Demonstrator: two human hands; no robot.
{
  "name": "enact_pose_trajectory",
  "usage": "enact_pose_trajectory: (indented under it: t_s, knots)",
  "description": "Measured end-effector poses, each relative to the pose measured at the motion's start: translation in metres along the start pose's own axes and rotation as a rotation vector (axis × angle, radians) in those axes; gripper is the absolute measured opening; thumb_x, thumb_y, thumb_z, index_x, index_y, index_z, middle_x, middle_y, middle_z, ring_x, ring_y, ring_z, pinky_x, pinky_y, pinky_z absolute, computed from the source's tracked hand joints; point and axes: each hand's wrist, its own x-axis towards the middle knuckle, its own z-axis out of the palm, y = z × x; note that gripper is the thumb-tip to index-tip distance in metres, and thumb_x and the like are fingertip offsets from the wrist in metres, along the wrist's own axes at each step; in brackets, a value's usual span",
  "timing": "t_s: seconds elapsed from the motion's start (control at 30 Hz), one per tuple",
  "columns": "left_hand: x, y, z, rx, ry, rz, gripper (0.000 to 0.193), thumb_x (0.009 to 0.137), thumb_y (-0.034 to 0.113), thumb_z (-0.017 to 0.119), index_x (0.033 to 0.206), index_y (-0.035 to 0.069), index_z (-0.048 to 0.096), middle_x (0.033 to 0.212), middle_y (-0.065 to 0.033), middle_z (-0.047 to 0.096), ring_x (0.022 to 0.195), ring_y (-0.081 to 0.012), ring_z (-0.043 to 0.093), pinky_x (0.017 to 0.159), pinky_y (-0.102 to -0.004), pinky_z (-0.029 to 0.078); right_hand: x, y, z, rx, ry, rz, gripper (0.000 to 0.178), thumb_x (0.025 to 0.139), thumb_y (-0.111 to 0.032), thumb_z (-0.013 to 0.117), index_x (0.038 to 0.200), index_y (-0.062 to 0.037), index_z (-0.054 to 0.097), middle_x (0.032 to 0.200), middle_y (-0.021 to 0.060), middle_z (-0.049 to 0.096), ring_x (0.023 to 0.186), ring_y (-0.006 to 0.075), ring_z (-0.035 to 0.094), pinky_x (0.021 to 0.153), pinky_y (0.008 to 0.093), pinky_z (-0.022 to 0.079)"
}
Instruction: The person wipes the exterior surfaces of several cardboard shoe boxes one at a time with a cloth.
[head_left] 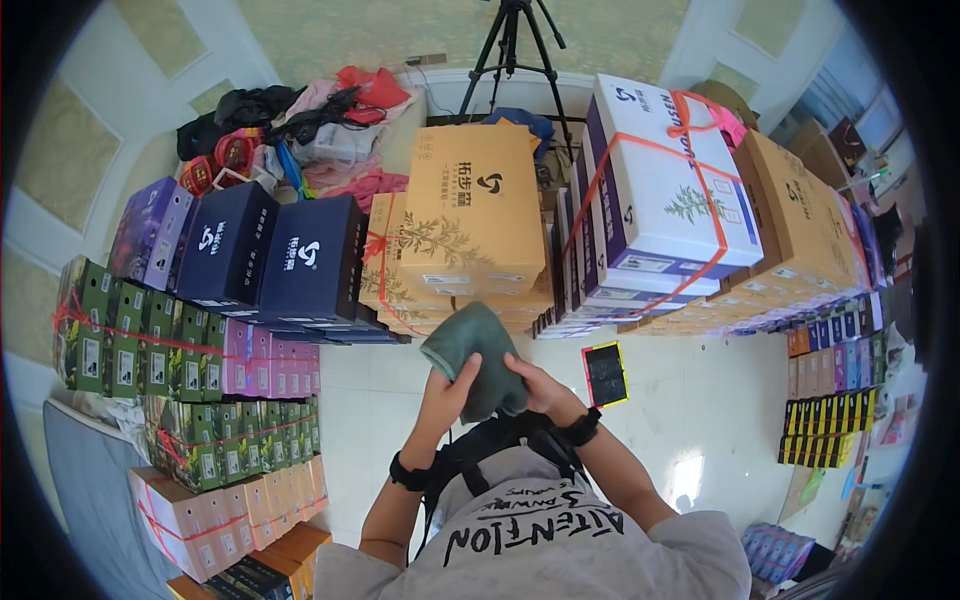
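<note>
Head view: left hand and right hand grip a green cloth, most fingers hidden behind it, before tan boxes; beyond, a tripod is cropped at top.

Beneath you spreads a pale, glossy tiled floor. Ahead of you, it carries stacks of tan boxes and white boxes; to your left stand rows of green boxes. Just in front of the white stack, slightly to your right, lies a dark panel with a coloured border.
</note>
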Motion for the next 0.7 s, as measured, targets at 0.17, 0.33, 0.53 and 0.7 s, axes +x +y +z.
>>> enact_pose_trajectory:
  t_s: [0.17,0.33,0.53,0.7]
  knots:
    - [0.038,0.014,-0.011,0.221,-0.092,0.214,0.032,0.087,0.012,0.055,0.116,-0.002,0.049,0.117,-0.0091,0.053,0.11,-0.0179,0.047,0.092,-0.0283,0.036,-0.005,-0.031,-0.001,-0.01,0.06,0.062,0.049,0.091,-0.035,0.047,0.124,0.0006,0.041,0.114,0.0107,0.055,0.098,0.0185,0.058,0.084,0.0289,0.047]
    - [0.095,0.015,-0.045,0.222,0.046,0.289,0.029,0.09,0.015,0.051,0.117,0.006,0.05,0.124,-0.0056,0.047,0.113,-0.0169,0.043,0.092,-0.0291,0.036,-0.023,-0.076,0.005,-0.117,0.268,-0.302,0.046,0.093,-0.029,0.045,0.127,0.001,0.039,0.12,0.0088,0.051,0.109,0.0165,0.049,0.091,0.0286,0.041]
    - [0.175,-0.032,-0.103,0.385,0.258,0.045,0.066,0.084,0.036,0.057,0.134,0.003,0.028,0.135,-0.0141,0.032,0.125,-0.0208,0.029,0.099,-0.0346,0.026,0.023,-0.125,-0.011,-0.859,0.586,-0.67,0.042,0.094,-0.02,0.042,0.128,0.0028,0.036,0.126,0.0126,0.046,0.119,0.0232,0.04,0.099,0.0303,0.027]
    - [0.196,-0.035,-0.116,-0.022,0.115,-0.318,0.087,0.078,0.049,0.057,0.141,0.006,0.015,0.142,-0.0154,0.023,0.131,-0.0249,0.021,0.103,-0.0358,0.017,0.084,-0.144,-0.063,-0.916,0.688,-0.581,0.044,0.094,-0.023,0.04,0.13,0.0029,0.035,0.133,0.018,0.039,0.124,0.0263,0.035,0.102,0.031,0.025]
